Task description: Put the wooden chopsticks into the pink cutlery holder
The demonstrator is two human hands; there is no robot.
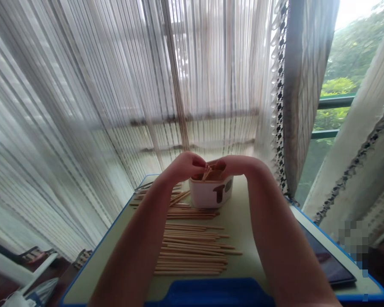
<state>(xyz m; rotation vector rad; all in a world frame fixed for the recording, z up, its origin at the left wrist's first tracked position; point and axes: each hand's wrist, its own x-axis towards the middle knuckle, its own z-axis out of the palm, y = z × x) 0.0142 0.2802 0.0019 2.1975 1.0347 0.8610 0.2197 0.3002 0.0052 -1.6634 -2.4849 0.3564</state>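
Note:
A white container (208, 194) with a brown rim and dark markings stands toward the far side of the small table. My left hand (190, 165) is over its left rim, fingers closed on a few thin wooden chopsticks (206, 174) that tilt down into the opening. At the right rim, my right hand (231, 164) reaches inside the container; its fingertips are hidden, so its grip does not show. Rows of wooden chopsticks (195, 247) lie crosswise on the table in front of the container, partly covered by my left forearm.
The pale table (243, 264) has a blue edge and a blue piece (216, 292) at its near side. A dark tablet-like device (329, 260) lies at the right edge. More sticks (142, 192) lie far left. Striped curtains (141, 85) hang close behind the table.

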